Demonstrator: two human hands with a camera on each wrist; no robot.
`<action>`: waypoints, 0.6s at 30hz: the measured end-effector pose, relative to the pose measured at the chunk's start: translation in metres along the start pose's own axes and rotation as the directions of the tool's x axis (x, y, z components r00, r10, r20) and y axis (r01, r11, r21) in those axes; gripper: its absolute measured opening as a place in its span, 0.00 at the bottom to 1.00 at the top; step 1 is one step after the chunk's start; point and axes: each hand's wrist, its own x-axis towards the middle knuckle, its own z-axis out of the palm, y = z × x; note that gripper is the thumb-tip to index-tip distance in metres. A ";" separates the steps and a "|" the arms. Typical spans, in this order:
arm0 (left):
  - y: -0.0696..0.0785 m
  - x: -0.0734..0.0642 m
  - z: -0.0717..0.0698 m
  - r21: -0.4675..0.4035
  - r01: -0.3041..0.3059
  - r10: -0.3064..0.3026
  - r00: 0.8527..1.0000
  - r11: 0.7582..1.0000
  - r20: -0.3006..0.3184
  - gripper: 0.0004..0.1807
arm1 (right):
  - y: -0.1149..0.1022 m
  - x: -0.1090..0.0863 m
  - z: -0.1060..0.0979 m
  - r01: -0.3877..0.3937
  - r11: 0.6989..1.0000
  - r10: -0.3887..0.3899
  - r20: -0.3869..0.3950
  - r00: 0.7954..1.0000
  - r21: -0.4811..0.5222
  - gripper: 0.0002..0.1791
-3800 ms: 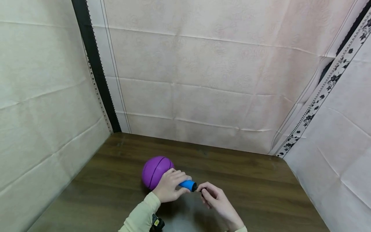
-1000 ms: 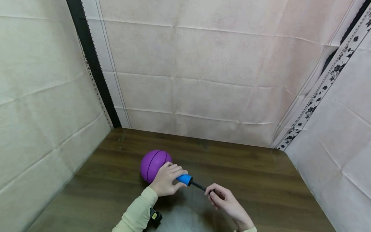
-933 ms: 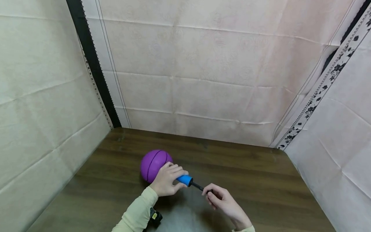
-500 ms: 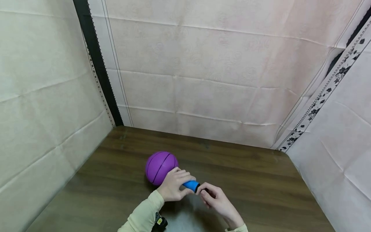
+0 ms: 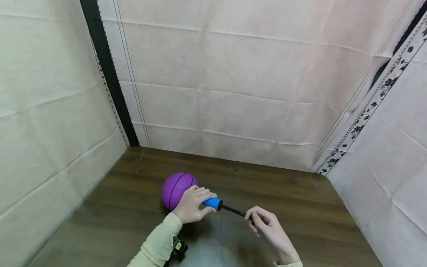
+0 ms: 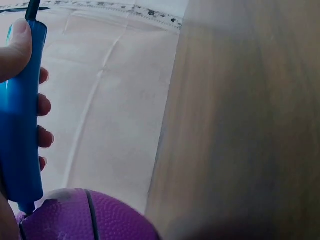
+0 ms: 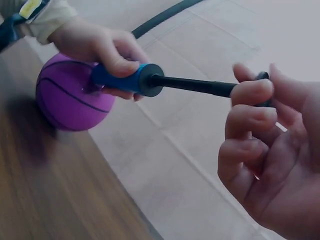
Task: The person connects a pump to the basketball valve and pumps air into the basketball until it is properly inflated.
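Observation:
A purple ball with black seams, like a small basketball point(image 5: 173, 190), sits on the brown table. My left hand point(image 5: 192, 205) is wrapped around the blue barrel of a hand pump point(image 5: 212, 203), just right of the ball. In the left wrist view, the narrow end of the pump point(image 6: 21, 130) meets the top of the ball point(image 6: 117, 220). The black rod point(image 7: 192, 85) is drawn far out of the barrel in the right wrist view. At its outer end, my right hand point(image 5: 271, 231) pinches the handle between thumb and fingers, which partly hide it.
The wood-grain table point(image 5: 300, 215) runs back to a pale cloth wall point(image 5: 217, 111). Cloth walls also stand on the left point(image 5: 50, 129) and the right point(image 5: 400, 155). A black wrist camera point(image 5: 180, 246) sits on the left sleeve.
Half a second ago the pump's rod was pushed in, with both hands close together. Now my right hand has pulled it out to the right, farther than one second ago.

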 end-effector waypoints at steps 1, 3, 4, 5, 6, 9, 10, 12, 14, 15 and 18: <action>0.000 -0.001 0.000 0.001 0.000 0.000 1.000 1.000 -0.004 0.22 | 0.001 0.001 0.001 0.026 1.000 -0.026 0.011 1.000 0.010 0.13; 0.001 -0.001 0.002 0.000 -0.005 0.005 1.000 1.000 -0.006 0.21 | 0.005 0.006 0.005 0.057 0.998 -0.057 0.034 0.998 0.028 0.12; 0.002 -0.001 0.002 0.003 -0.007 0.007 1.000 1.000 -0.008 0.20 | 0.007 0.009 0.009 0.060 0.998 -0.062 0.042 0.997 0.032 0.12; 0.004 -0.002 0.003 0.006 -0.012 0.012 1.000 1.000 -0.011 0.19 | 0.009 0.013 0.013 0.064 0.997 -0.066 0.053 0.996 0.034 0.12; 0.005 -0.002 0.004 0.006 -0.017 0.017 1.000 1.000 -0.011 0.18 | 0.011 0.016 0.017 0.052 0.998 -0.053 0.054 0.997 0.026 0.12; 0.009 -0.001 0.006 0.010 -0.040 0.040 0.999 0.999 -0.001 0.17 | 0.018 0.025 0.029 0.009 1.000 -0.008 0.038 0.999 -0.013 0.12; 0.010 -0.002 0.007 0.009 -0.049 0.049 0.999 0.999 0.002 0.16 | 0.020 0.027 0.033 -0.003 1.000 0.004 0.030 1.000 -0.025 0.12; 0.010 -0.002 0.008 0.003 -0.067 0.067 0.998 0.998 0.000 0.16 | 0.023 0.029 0.038 -0.026 0.998 0.027 0.003 1.000 -0.059 0.12; 0.009 -0.003 0.007 -0.005 -0.086 0.086 0.996 0.996 -0.005 0.16 | 0.025 0.030 0.041 -0.045 0.995 0.043 -0.015 0.999 -0.086 0.11; 0.008 -0.003 0.006 -0.011 -0.092 0.092 0.996 0.996 -0.006 0.17 | 0.025 0.030 0.041 -0.047 0.994 0.045 -0.017 0.999 -0.098 0.11; 0.003 -0.005 0.004 -0.016 -0.108 0.108 0.994 0.994 -0.011 0.18 | 0.022 0.025 0.038 -0.055 0.992 0.054 -0.009 0.999 -0.111 0.11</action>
